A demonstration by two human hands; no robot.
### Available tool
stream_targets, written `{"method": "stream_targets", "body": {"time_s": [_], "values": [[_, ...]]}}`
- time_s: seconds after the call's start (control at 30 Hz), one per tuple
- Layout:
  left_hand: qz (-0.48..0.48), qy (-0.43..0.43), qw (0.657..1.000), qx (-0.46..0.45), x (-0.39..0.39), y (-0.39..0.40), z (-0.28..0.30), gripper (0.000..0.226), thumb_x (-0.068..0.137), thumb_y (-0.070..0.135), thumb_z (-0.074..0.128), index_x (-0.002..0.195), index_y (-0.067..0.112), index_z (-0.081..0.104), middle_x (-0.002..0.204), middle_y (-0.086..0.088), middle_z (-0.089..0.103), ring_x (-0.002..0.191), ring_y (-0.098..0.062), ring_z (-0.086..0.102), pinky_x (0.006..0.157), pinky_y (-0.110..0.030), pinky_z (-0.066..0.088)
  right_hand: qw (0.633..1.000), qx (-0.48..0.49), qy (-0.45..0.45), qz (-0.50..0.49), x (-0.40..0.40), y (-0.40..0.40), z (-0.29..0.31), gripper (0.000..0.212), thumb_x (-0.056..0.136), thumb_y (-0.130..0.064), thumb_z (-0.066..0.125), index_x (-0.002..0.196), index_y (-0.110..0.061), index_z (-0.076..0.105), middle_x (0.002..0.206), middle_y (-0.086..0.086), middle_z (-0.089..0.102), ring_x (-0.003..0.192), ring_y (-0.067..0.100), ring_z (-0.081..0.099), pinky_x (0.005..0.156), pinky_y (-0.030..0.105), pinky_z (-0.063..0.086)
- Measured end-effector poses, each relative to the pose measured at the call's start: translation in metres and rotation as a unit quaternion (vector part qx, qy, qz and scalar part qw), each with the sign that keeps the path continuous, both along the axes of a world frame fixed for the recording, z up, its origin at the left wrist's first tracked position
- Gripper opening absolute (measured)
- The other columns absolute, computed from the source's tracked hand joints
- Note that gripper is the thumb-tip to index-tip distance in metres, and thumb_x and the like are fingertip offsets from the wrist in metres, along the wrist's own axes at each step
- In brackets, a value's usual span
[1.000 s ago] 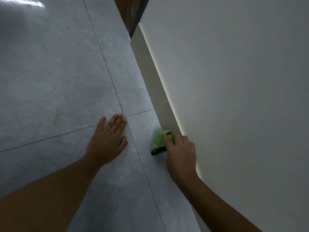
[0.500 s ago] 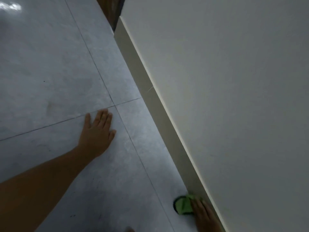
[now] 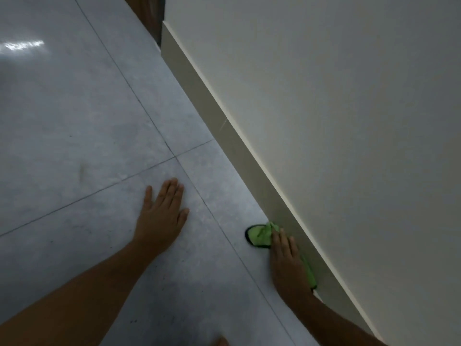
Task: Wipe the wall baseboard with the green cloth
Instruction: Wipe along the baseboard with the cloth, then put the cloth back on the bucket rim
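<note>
Green cloth [image 3: 259, 237] pressed against baseboard [image 3: 239, 148] under flat right hand [image 3: 287, 260]; left hand [image 3: 161, 216] splayed on floor [image 3: 74, 121], holding nothing.

the scene is dim and greyish, slightly soft throughout. a bright glare streak lies on the glossy floor [image 3: 74, 121] at upper left. the wall [image 3: 349, 121] shades darker toward the right edge. straight lines bow slightly with wide-angle distortion.

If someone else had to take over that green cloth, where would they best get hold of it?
Probably the bunched end of the green cloth that sticks out past the right hand, coming from the floor side. The rest lies pressed between that hand and the baseboard, so only this end is free.
</note>
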State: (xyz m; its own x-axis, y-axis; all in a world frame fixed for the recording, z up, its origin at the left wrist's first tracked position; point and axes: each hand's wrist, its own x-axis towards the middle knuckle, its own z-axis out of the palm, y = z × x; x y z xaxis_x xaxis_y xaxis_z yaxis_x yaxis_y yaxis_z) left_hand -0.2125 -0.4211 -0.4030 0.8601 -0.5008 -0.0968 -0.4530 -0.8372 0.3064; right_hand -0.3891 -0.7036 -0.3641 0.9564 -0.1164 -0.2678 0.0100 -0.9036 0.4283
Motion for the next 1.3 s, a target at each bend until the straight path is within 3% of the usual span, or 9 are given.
{"method": "stream_targets", "body": {"time_s": [0.13, 0.23, 0.33, 0.4, 0.47, 0.6, 0.67, 0.87, 1.3], "values": [[-0.014, 0.02, 0.999, 0.031, 0.008, 0.007, 0.015, 0.074, 0.096, 0.049, 0.001, 0.14, -0.002, 0.032, 0.149, -0.017, 0.031, 0.138, -0.028, 0.027, 0.112, -0.04, -0.007, 0.998, -0.037, 0.031, 0.044, 0.112, 0.034, 0.019, 0.048, 0.079, -0.007, 0.032, 0.115, 0.001, 0.063, 0.113, 0.019, 0.066, 0.095, 0.032, 0.063, 0.082, 0.038, 0.051], [-0.02, 0.012, 0.999, 0.039, 0.004, 0.013, 0.039, 0.078, 0.09, 0.053, -0.015, 0.143, 0.005, 0.015, 0.153, -0.013, 0.015, 0.142, -0.025, 0.008, 0.112, -0.042, -0.01, 0.998, -0.024, 0.043, 0.033, 0.147, 0.057, 0.032, 0.032, 0.067, -0.014, 0.052, 0.091, -0.008, 0.073, 0.086, 0.009, 0.07, 0.071, 0.024, 0.061, 0.064, 0.032, 0.049], [0.014, -0.009, 0.999, 0.048, 0.023, 0.024, 0.077, 0.087, 0.075, 0.056, -0.035, 0.143, 0.01, -0.006, 0.155, -0.011, -0.008, 0.14, -0.025, -0.016, 0.113, -0.045, -0.018, 0.999, 0.016, 0.035, 0.032, 0.176, 0.079, 0.066, 0.03, 0.065, -0.015, 0.059, 0.092, -0.009, 0.071, 0.087, 0.01, 0.069, 0.072, 0.027, 0.061, 0.063, 0.033, 0.05], [0.041, -0.011, 0.997, 0.068, 0.046, 0.035, 0.11, 0.083, 0.07, 0.054, -0.035, 0.139, 0.011, -0.018, 0.153, -0.011, -0.018, 0.135, -0.022, -0.026, 0.11, -0.046, -0.02, 0.998, 0.051, 0.01, 0.04, 0.194, 0.094, 0.096, 0.053, 0.037, -0.017, 0.084, 0.087, -0.008, 0.071, 0.087, 0.012, 0.07, 0.069, 0.029, 0.063, 0.058, 0.032, 0.051], [0.046, -0.026, 0.994, 0.099, 0.067, 0.047, 0.142, 0.076, 0.076, 0.051, -0.025, 0.139, 0.01, -0.019, 0.155, -0.012, -0.016, 0.138, -0.022, -0.024, 0.111, -0.046, -0.017, 0.996, 0.087, -0.007, 0.021, 0.204, 0.106, 0.125, 0.077, 0.012, -0.02, 0.087, 0.086, -0.008, 0.071, 0.09, 0.012, 0.07, 0.07, 0.029, 0.063, 0.057, 0.032, 0.05], [0.068, -0.038, 0.989, 0.129, 0.097, 0.073, 0.217, 0.065, 0.099, 0.047, 0.006, 0.148, 0.007, -0.006, 0.158, -0.013, -0.01, 0.144, -0.025, -0.014, 0.116, -0.049, -0.007, 0.99, 0.136, -0.007, 0.032, 0.217, 0.138, 0.187, 0.055, 0.071, -0.016, 0.067, 0.125, -0.01, 0.052, 0.13, 0.011, 0.053, 0.109, 0.031, 0.05, 0.085, 0.036, 0.042], [0.072, -0.047, 0.988, 0.131, 0.11, 0.089, 0.253, 0.064, 0.099, 0.046, 0.009, 0.149, 0.007, -0.005, 0.158, -0.013, -0.009, 0.144, -0.025, -0.013, 0.116, -0.049, -0.007, 0.986, 0.156, -0.006, 0.054, 0.231, 0.156, 0.213, 0.053, 0.081, -0.015, 0.055, 0.132, -0.013, 0.042, 0.139, 0.008, 0.044, 0.118, 0.028, 0.042, 0.093, 0.035, 0.037], [0.129, -0.066, 0.98, 0.134, 0.148, 0.15, 0.325, 0.064, 0.1, 0.045, 0.01, 0.149, 0.007, -0.005, 0.158, -0.013, -0.01, 0.144, -0.025, -0.013, 0.116, -0.048, -0.009, 0.961, 0.208, -0.085, 0.161, 0.291, 0.215, 0.292, 0.053, 0.081, -0.011, 0.05, 0.133, -0.015, 0.043, 0.14, 0.003, 0.043, 0.116, 0.026, 0.041, 0.091, 0.033, 0.035], [0.278, -0.039, 0.951, 0.126, 0.133, 0.313, 0.349, 0.062, 0.1, 0.041, 0.011, 0.149, 0.006, -0.004, 0.158, -0.013, -0.009, 0.145, -0.025, -0.012, 0.116, -0.048, -0.008, 0.909, 0.278, -0.096, 0.296, 0.353, 0.383, 0.371, 0.065, 0.081, -0.007, 0.047, 0.143, -0.018, 0.032, 0.151, 0.0, 0.031, 0.126, 0.025, 0.031, 0.1, 0.035, 0.031]]}}
